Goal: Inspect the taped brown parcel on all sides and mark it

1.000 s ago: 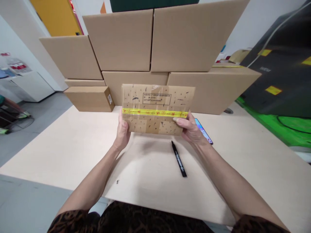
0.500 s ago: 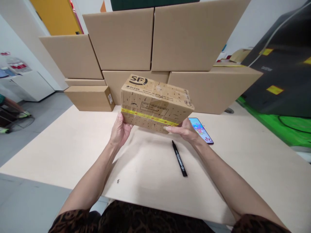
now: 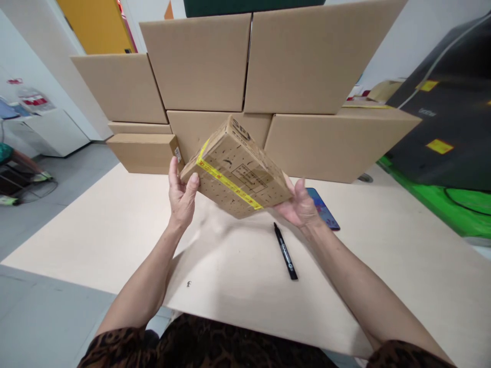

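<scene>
A small cardboard box [image 3: 241, 171] with black print and yellow tape is held tilted above the pale table [image 3: 230, 291]. My left hand [image 3: 183, 197] grips its left corner, thumb on the near face. At the lower right end, my right hand [image 3: 299, 204] supports the box, its thumb raised off the cardboard and its other fingers partly hidden. Below the box lies a black marker [image 3: 285, 251]. Just beyond my right hand is a phone [image 3: 322, 208] with a lit screen.
Large plain cartons [image 3: 295, 61] are stacked along the table's back. A flat brown box [image 3: 141, 153] stands at the back left. On the right are a dark case [image 3: 452, 112] and a green surface [image 3: 441, 204]. Part of a seated person's leg [image 3: 25, 166] shows at far left.
The box has turned and tilted, its left end now angled toward my left hand. My left thumb has moved onto its face, and my right thumb has lifted away from it.
</scene>
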{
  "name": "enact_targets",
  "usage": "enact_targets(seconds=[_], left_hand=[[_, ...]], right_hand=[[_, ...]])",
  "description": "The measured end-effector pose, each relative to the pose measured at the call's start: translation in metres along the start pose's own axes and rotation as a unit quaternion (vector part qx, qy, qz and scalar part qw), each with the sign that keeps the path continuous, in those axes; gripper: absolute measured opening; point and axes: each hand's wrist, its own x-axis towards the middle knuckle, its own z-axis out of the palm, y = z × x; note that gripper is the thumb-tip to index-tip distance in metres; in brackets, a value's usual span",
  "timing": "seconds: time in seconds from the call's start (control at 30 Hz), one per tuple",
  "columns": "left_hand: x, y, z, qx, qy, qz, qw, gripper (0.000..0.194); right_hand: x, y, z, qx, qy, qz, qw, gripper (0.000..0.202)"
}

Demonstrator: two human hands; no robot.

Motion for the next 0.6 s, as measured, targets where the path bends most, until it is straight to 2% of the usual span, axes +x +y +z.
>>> enact_targets(seconds=[0.1, 0.2, 0.3, 0.4, 0.5, 0.6], left_hand=[[0.001, -0.005, -0.001, 0.015, -0.02, 0.02, 0.999, 0.099], [-0.003, -0.008, 0.002, 0.018, -0.042, 0.02, 0.999, 0.101], [-0.01, -0.002, 0.009, 0.018, -0.06, 0.005, 0.998, 0.099], [-0.017, 0.013, 0.016, -0.009, -0.06, -0.01, 0.998, 0.09], [-0.022, 0.026, 0.021, -0.038, -0.051, -0.016, 0.998, 0.084], [-0.024, 0.028, 0.019, -0.041, -0.065, -0.023, 0.997, 0.079]], right_hand=[[0.005, 0.002, -0.005, 0.018, -0.002, 0.053, 0.998, 0.078], [0.012, 0.013, -0.011, 0.022, 0.029, 0.082, 0.996, 0.055], [0.018, 0.027, -0.019, 0.024, 0.067, 0.099, 0.992, 0.034], [0.022, 0.036, -0.027, 0.009, 0.074, 0.117, 0.99, 0.035], [0.024, 0.04, -0.031, 0.001, 0.025, 0.129, 0.991, 0.041], [0.024, 0.042, -0.031, 0.012, -0.015, 0.102, 0.995, 0.038]])
